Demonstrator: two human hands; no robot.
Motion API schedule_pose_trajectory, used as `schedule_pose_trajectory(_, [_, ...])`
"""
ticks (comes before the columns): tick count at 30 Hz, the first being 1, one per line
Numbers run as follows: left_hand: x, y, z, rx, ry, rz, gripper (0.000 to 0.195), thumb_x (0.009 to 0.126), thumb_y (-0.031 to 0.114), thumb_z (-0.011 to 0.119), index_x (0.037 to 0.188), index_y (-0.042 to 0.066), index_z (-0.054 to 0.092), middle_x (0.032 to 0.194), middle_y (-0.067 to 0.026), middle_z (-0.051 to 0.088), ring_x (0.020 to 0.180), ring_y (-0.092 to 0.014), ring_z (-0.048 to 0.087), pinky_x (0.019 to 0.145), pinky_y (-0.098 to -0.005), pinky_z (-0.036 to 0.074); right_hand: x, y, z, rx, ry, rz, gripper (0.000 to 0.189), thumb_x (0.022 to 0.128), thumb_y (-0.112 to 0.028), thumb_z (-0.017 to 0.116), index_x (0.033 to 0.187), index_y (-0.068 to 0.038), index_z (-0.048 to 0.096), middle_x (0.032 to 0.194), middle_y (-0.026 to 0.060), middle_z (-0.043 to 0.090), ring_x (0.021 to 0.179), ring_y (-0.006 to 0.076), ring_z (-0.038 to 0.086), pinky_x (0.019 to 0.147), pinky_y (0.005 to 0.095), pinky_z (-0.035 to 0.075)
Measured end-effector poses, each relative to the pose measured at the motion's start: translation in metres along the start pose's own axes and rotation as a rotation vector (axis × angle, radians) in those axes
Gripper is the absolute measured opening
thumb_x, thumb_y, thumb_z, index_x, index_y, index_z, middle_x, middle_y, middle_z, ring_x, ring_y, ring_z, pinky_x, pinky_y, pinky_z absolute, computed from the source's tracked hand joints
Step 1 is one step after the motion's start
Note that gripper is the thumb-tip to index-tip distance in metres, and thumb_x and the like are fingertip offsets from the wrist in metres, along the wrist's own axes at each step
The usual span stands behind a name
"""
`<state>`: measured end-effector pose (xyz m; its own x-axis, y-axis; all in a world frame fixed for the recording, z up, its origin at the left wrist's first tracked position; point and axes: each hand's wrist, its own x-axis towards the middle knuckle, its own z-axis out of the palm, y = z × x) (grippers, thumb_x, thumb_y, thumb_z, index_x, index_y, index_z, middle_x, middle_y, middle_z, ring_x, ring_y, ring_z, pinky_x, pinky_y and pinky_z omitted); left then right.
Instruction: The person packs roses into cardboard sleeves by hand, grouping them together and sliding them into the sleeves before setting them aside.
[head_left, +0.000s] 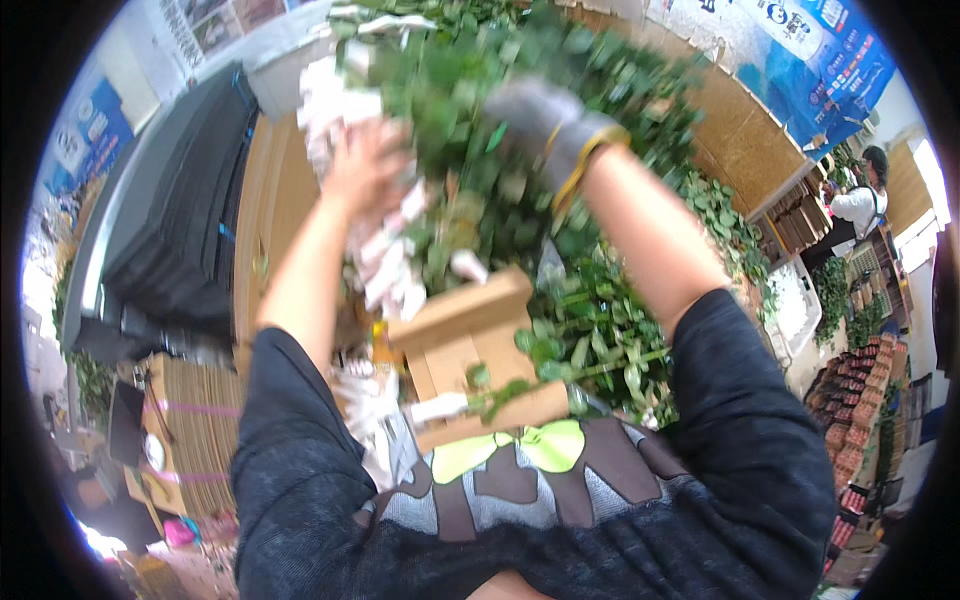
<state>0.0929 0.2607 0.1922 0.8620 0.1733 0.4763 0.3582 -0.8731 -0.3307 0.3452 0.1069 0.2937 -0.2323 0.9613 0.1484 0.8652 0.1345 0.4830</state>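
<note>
My bare left hand (373, 166) is on a row of flower heads in white sleeves (390, 266); motion blur hides whether its fingers grip any. My right hand (551, 131), in a grey glove with a yellow cuff, is over the leafy green stems (480, 187), also blurred. Below both hands stands an open cardboard box (480, 352). One white-sleeved flower (439, 407) lies across the box's near side, its leafy stem pointing right. Another pale flower head (469, 266) rests at the box's far edge.
Dark stacked sheets (180, 202) stand at the left, above bundled flat cardboard (199, 427). A wooden board (731, 142) borders the greenery at the right. A white tub (796, 307) and rows of wrapped bunches (855, 420) are farther right. Another person (862, 202) works in the background.
</note>
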Motion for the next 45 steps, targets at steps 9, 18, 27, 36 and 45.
schedule_pose_trajectory(9, [-0.025,0.043,0.082,-0.013,-0.224,-0.075,0.046,0.068,0.047,0.07,0.111,0.033,0.062,0.146,0.0079,0.032,0.129,-0.017,0.036,0.1,-0.0719,0.022,0.007,0.002,0.19,0.111,-0.142,0.027,0.015,0.079,-0.019,0.057,0.075,-0.013,0.07,0.08,0.0104,0.068,0.074,0.0278,0.067,0.066,0.0402,0.052])
schedule_pose_trajectory(18, [0.019,0.09,-0.063,-0.099,-0.553,-0.328,0.037,0.078,0.026,0.07,0.114,0.017,0.063,0.133,-0.0066,0.048,0.121,-0.024,0.048,0.104,-0.0581,0.029,-0.053,0.079,0.154,1.426,-0.062,-0.006,0.03,0.088,-0.014,0.055,0.116,-0.009,0.062,0.095,0.0022,0.067,0.08,0.0088,0.061,0.068,0.0248,0.05])
schedule_pose_trajectory(27, [-0.181,0.199,-0.247,-0.132,-0.187,-1.05,0.027,0.085,0.026,0.063,0.07,0.003,0.064,0.064,-0.0151,0.061,0.062,-0.035,0.06,0.057,-0.0418,0.047,-0.192,0.07,-0.006,1.01,-0.327,0.232,0.032,0.091,-0.033,0.053,0.1,-0.006,0.066,0.077,0.0049,0.064,0.064,0.0101,0.054,0.059,0.0254,0.045])
schedule_pose_trajectory(36, [-0.301,0.226,-0.129,-0.322,-0.687,-1.324,0.025,0.082,0.025,0.059,0.086,0.002,0.068,0.09,-0.0227,0.066,0.085,-0.039,0.063,0.076,-0.047,0.051,-0.198,-0.049,-0.056,1.187,-0.053,-0.012,0.016,0.087,0.003,0.052,0.097,-0.001,0.063,0.097,0.0076,0.067,0.082,0.0118,0.059,0.073,0.0234,0.047])
schedule_pose_trajectory(45, [-0.259,0.177,0.024,-0.148,-0.576,-0.815,0.019,0.086,0.012,0.049,0.094,0.009,0.066,0.102,-0.0084,0.062,0.104,-0.024,0.055,0.085,-0.0415,0.046,-0.181,-0.154,-0.064,1.045,-0.041,-0.402,0.016,0.076,-0.001,0.057,0.089,-0.002,0.065,0.084,0.0164,0.067,0.07,0.0331,0.064,0.067,0.0384,0.054])
